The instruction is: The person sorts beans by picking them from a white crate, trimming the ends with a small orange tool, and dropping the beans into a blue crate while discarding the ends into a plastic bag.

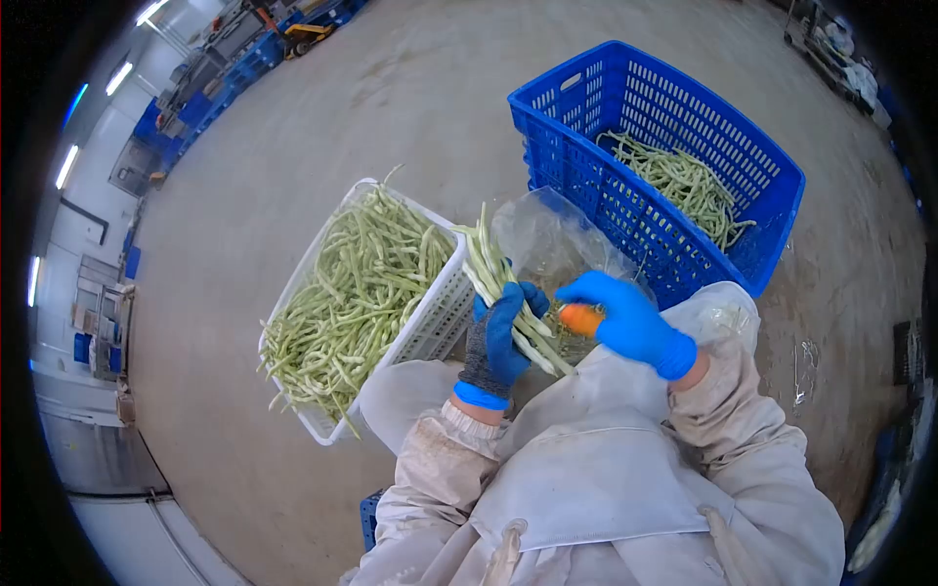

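Observation:
My left hand (498, 337), in a grey-and-blue work glove with a blue cuff, is closed around a bunch of long pale green beans (483, 262). The beans stick out above and below the fist, their lower ends pointing towards my lap. In a blue glove, my right hand (630, 317) grips an orange-handled tool (580, 319) just right of the bunch; its working end cannot be made out. Beneath and beyond both hands lies a see-through plastic bag (557, 234), with bits inside too small to name.
A white crate (451, 283) heaped with green beans (362, 283) stands at my left. At the upper right is a tall blue crate (576, 117) with more beans (684, 186) at its bottom. Farther off, blue pallets and a yellow pallet jack (306, 37) line the wall.

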### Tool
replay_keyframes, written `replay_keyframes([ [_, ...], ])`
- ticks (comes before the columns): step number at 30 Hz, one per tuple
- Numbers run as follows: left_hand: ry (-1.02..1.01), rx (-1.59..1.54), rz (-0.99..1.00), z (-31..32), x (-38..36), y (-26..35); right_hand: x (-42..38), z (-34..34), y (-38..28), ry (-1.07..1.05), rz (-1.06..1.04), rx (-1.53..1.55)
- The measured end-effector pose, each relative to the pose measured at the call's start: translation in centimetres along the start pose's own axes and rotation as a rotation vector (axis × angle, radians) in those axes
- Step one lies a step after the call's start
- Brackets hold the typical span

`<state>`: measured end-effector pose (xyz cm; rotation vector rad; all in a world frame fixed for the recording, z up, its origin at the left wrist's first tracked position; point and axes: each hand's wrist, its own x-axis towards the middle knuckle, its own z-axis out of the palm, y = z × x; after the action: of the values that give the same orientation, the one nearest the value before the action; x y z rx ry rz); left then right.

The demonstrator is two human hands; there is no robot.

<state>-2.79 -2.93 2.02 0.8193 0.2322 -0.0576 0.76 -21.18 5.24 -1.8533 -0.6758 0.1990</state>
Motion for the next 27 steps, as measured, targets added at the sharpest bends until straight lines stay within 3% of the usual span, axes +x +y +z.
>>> replay_keyframes([
  [1, -0.006, 0.044, 0.057, -0.2, 0.3, -0.3, 0.1, 0.9, -0.5, 0.006, 0.001, -0.001],
  [4, 0.022, 0.046, 0.086, -0.6, 0.7, -1.3, 0.5, 2.9, -1.0, 0.058, -0.220, -0.381],
  [7, 0.084, 0.031, 0.096, -0.6, 0.8, -1.8, 0.8, 3.9, -0.4, 0.014, -0.185, -0.588],
  [11, 0.162, 0.043, 0.102, -0.2, 0.4, -1.4, 0.9, 4.2, 0.3, 0.052, -0.181, -0.615],
  [13, 0.127, 0.138, 0.073, -0.1, 0.1, -0.5, 0.8, 4.1, 1.1, 0.014, 0.080, 0.119],
  [17, 0.065, 0.314, 0.060, 1.0, -0.5, 0.3, 0.6, 3.1, 2.5, -0.011, 0.134, 0.084],
  [19, 0.043, 0.284, 0.009, 1.0, -0.8, 0.5, 1.3, 1.9, 3.3, 0.170, -0.030, -0.555],
  [20, 0.020, 0.256, -0.038, 1.0, -0.8, 0.7, 1.7, 0.9, 4.3, 0.170, -0.031, -0.555],
  [22, 0.038, 0.187, -0.006, 0.7, -0.6, 0.6, 2.0, -1.1, 6.2, 0.437, -0.070, -0.422],
  [23, 0.050, 0.124, 0.021, 0.4, -0.7, 0.5, 1.3, -1.0, 6.5, 0.434, -0.065, -0.415],
  [25, 0.073, 0.125, 0.047, 0.1, -0.2, 0.5, 0.2, -1.2, 6.3, 0.109, -0.135, -0.455],
  [26, 0.100, 0.115, 0.071, -0.1, 0.2, 0.3, -0.5, -0.3, 4.4, 0.045, -0.033, -0.231],
  [27, 0.133, 0.105, 0.089, -0.3, 0.2, -0.1, -0.8, 0.5, 3.1, 0.041, -0.028, -0.233],
])
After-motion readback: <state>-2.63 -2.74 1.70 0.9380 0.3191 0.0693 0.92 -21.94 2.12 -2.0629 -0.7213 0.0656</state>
